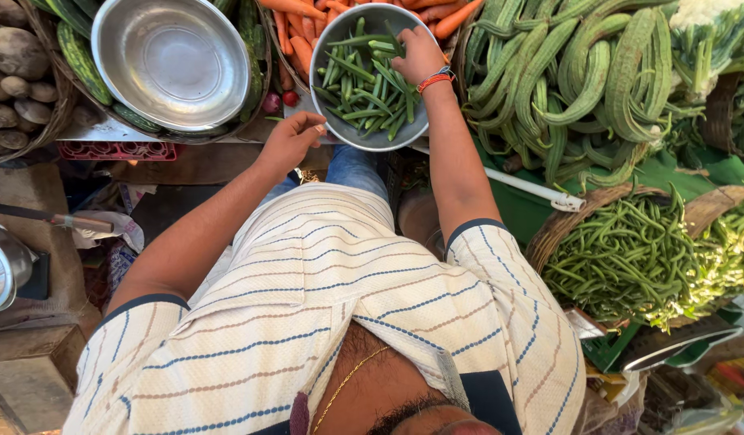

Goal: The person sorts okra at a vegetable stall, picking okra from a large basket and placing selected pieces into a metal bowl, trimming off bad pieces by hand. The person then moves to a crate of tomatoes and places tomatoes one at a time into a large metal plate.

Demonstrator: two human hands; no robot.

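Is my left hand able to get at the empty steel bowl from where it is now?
Probably yes. The left hand hovers at the okra bowl's rim, and the empty bowl sits just beyond with nothing between them.

Market stall counter [106, 129], steel bowl of okra [370, 80], empty steel bowl [172, 60], basket of green beans [622, 258]
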